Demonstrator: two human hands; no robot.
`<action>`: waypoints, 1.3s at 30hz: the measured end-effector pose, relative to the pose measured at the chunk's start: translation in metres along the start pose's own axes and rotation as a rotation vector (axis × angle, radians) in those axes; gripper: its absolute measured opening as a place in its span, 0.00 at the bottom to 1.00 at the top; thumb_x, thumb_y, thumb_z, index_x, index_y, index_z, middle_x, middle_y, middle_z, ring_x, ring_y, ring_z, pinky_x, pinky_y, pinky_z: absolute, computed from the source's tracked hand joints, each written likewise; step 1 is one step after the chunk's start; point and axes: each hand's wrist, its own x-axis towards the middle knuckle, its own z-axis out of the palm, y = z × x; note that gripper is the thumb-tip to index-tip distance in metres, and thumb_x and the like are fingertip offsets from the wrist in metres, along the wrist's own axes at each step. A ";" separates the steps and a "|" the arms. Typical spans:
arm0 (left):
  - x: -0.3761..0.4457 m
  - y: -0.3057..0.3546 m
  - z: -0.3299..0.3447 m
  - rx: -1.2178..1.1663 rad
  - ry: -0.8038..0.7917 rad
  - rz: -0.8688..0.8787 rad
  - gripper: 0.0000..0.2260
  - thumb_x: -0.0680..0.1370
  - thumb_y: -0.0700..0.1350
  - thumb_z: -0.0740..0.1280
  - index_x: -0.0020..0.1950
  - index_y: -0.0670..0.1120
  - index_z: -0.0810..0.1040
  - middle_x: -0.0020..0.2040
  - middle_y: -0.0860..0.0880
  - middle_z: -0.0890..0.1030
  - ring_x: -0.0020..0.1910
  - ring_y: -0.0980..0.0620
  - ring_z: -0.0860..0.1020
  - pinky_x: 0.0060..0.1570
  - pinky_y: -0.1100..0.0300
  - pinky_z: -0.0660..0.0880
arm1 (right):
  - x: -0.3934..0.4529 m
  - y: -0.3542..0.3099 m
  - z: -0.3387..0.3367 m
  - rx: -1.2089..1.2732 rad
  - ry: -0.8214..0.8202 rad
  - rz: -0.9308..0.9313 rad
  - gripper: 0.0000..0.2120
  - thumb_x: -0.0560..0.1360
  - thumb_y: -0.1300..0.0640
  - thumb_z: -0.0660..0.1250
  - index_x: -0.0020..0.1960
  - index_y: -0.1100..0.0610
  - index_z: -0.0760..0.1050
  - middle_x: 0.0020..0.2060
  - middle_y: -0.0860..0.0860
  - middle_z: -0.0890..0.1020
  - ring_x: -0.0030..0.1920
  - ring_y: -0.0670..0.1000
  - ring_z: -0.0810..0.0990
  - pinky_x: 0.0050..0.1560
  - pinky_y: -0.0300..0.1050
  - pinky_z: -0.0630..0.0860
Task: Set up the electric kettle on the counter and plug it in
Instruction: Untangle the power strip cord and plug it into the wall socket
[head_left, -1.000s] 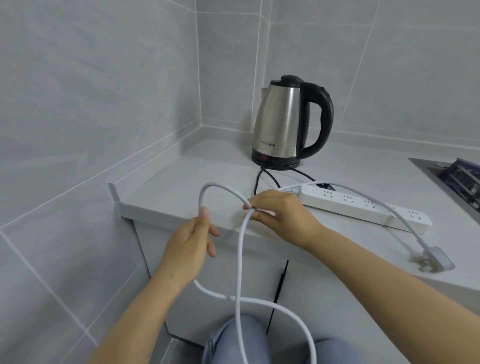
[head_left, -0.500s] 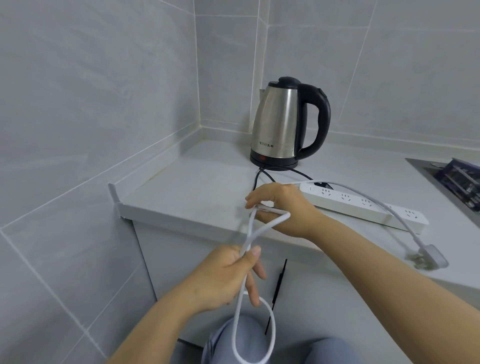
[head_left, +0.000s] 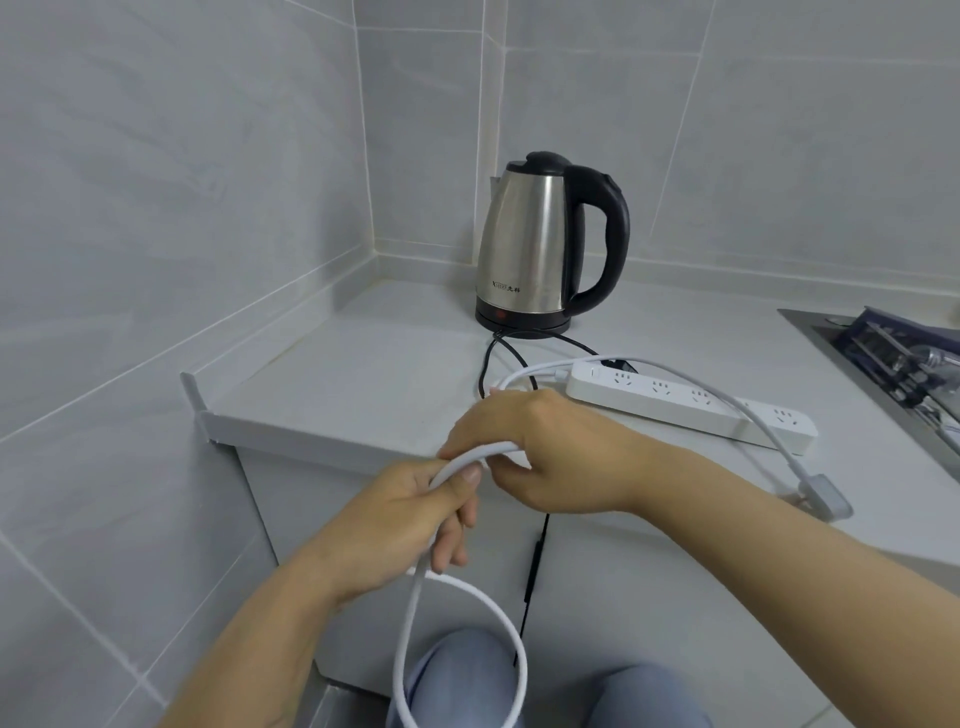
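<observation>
Your kettle stands upright on its base at the back corner of the worktop, its black cord running toward the power strip; whether it is plugged in there is hard to tell. Your left hand and right hand each close their grip on the white cable, which loops down below. Its plug lies to your right on the worktop edge, nearer your right hand, the cable running long-ways from grip to plug.

Counter left of kettle lies open.
</observation>
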 end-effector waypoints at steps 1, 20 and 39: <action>0.000 0.000 0.001 -0.034 0.028 0.012 0.19 0.74 0.58 0.60 0.36 0.45 0.77 0.22 0.46 0.73 0.30 0.50 0.78 0.41 0.61 0.74 | 0.001 0.000 0.000 0.028 0.031 0.025 0.20 0.70 0.69 0.61 0.56 0.55 0.81 0.51 0.48 0.84 0.52 0.48 0.80 0.53 0.47 0.75; -0.001 -0.019 -0.020 -0.429 0.309 0.257 0.19 0.54 0.55 0.82 0.38 0.49 0.83 0.31 0.50 0.76 0.32 0.54 0.74 0.37 0.65 0.74 | 0.013 -0.011 -0.015 0.368 0.317 0.362 0.10 0.68 0.59 0.58 0.37 0.56 0.78 0.32 0.49 0.79 0.38 0.54 0.76 0.42 0.52 0.75; 0.020 0.009 0.006 -1.211 0.645 0.245 0.09 0.72 0.43 0.70 0.31 0.49 0.75 0.28 0.53 0.72 0.29 0.56 0.71 0.42 0.60 0.71 | -0.002 -0.032 0.021 0.112 -0.094 0.368 0.62 0.59 0.39 0.79 0.76 0.43 0.39 0.71 0.44 0.59 0.70 0.44 0.59 0.69 0.41 0.61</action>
